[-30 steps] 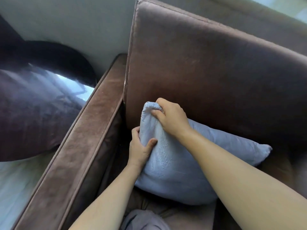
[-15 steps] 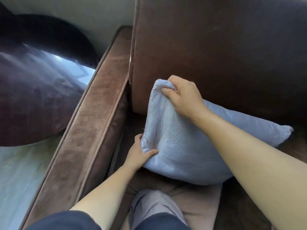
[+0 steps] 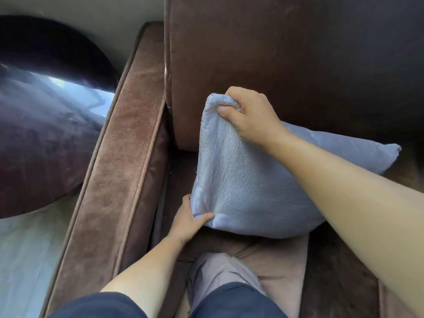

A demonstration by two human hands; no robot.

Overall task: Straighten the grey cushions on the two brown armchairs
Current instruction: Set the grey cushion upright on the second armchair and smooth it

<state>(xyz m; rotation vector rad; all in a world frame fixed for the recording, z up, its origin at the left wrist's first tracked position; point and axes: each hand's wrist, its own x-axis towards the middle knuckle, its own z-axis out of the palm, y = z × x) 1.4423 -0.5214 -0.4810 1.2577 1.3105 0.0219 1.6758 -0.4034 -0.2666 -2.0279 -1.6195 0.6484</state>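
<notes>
Fingers (image 3: pixel 223 110) pinching grey cushion (image 3: pixel 247 184), right hand (image 3: pixel 250 115) uppermost

**What the view keeps back**

The right forearm (image 3: pixel 344 191) crosses the grey cushion (image 3: pixel 241 187) and covers a broad band of its face; its rear and underside are out of sight; the right hand (image 3: pixel 250 118) grips the top corner, fingertips hidden behind the fabric; of the left hand (image 3: pixel 187 222), at the lower corner, only the thumb and back show, the fingers tucked behind the cushion; the armchair (image 3: pixel 282 260) has its backrest (image 3: pixel 286 53) cut by the top and right edges and its armrest (image 3: pixel 119 168) by the bottom edge; a dark rounded shape (image 3: pixel 41 145) at left is blurred, cut by the left edge, and cannot be identified; the seat's far right lies in deep shadow.
</notes>
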